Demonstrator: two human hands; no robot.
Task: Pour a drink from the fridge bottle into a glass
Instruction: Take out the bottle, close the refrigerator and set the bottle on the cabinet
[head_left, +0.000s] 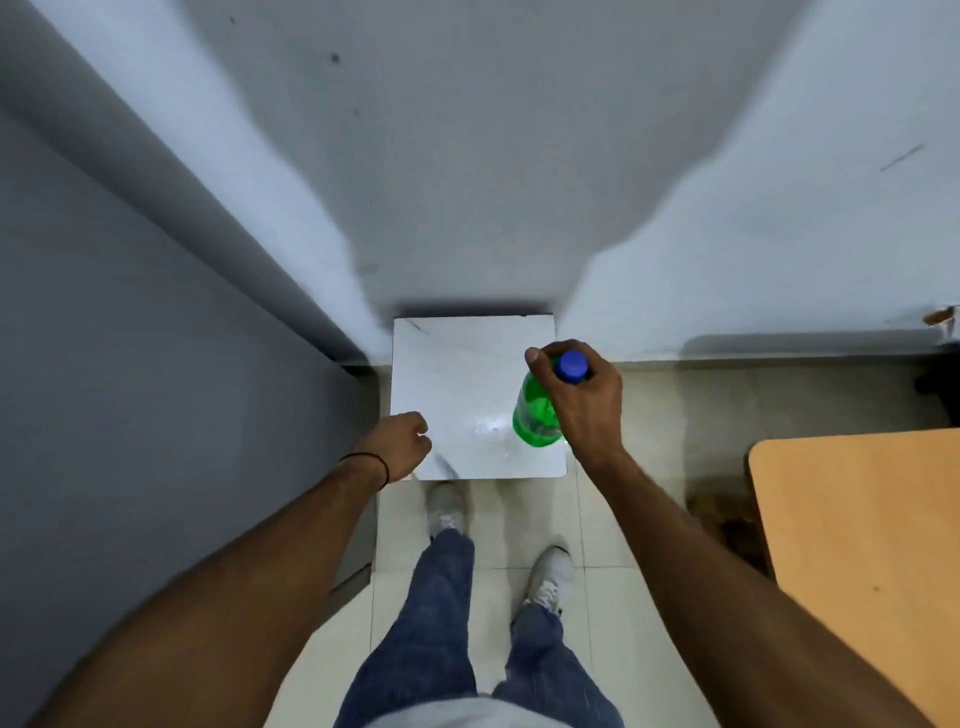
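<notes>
Head view: right hand (584, 402) grips the green bottle (534, 415) from above, fingers (537, 364) curled round its neck just under the blue cap (572, 367); bottle upright over the near-right part of the white tabletop (457, 374), contact with the surface not discernible; left hand (402, 441) at the tabletop's near-left edge, fingers curled under, grasp cannot be told; wooden table (857, 519) well apart at right.
</notes>
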